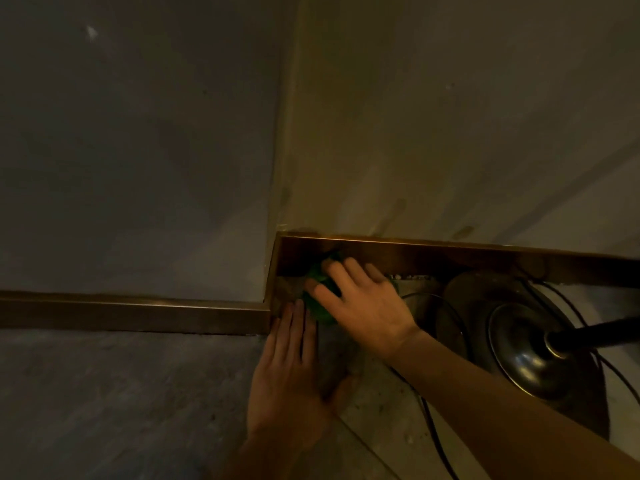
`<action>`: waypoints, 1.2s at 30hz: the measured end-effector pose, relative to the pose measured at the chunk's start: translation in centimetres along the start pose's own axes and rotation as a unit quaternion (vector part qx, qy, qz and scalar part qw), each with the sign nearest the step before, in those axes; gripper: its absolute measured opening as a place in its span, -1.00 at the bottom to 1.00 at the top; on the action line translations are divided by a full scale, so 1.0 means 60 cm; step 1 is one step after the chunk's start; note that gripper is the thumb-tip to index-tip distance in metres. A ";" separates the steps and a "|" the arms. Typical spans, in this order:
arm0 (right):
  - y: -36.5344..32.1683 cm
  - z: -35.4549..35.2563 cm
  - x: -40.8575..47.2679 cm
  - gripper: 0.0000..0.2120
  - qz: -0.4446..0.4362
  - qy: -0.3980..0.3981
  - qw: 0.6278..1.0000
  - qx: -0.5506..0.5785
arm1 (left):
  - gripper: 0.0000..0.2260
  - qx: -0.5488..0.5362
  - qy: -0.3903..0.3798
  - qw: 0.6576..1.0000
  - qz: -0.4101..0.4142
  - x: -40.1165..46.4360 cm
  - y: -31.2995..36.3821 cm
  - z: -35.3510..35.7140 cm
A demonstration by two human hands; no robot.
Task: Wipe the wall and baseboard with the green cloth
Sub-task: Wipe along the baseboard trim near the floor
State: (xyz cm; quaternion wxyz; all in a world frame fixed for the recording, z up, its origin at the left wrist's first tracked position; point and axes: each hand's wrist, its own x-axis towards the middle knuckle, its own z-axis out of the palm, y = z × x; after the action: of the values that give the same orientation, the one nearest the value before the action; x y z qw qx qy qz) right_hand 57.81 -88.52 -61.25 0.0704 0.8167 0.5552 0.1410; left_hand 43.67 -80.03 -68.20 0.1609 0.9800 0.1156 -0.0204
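Note:
The green cloth (320, 299) is bunched low at the outer corner of the wall (433, 133), against the shiny brown baseboard (450, 258). My right hand (363, 299) lies over the cloth with fingers spread, pressing it to the baseboard; most of the cloth is hidden under it. My left hand (294, 368) rests flat on the floor just below the corner, fingers straight and pointing at the baseboard's end. The baseboard continues along the darker left wall (138, 311).
A floor lamp's round dark base (526, 337) with its black pole stands on the floor right of my hands, close to the baseboard. Black cables (429, 420) run around the base and under my right forearm. The floor (104, 393) is dim and grey.

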 end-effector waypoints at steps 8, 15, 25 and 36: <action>-0.001 0.020 0.042 -0.64 -0.096 0.017 0.995 -0.019 | -0.09 0.010 -0.008 1.000 -0.011 0.002 -0.002 0.004; -0.008 0.032 0.067 -0.81 -0.154 -0.044 0.982 -0.096 | -0.11 0.013 -0.002 1.000 -0.017 0.002 0.000 -0.001; 0.036 0.030 0.020 -0.71 -0.076 -0.195 0.966 -0.151 | -0.06 -0.028 0.030 0.999 0.000 0.002 -0.005 0.010; 0.065 0.003 -0.009 -0.66 0.045 -0.280 0.952 -0.117 | -0.06 -0.017 0.028 0.999 0.000 0.001 -0.005 0.009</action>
State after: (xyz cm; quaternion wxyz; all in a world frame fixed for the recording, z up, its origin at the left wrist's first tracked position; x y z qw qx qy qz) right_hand 61.16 -90.45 -60.45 0.3117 0.8334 0.4555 -0.0265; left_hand 43.67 -79.89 -68.80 0.1743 0.9773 0.1203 0.0089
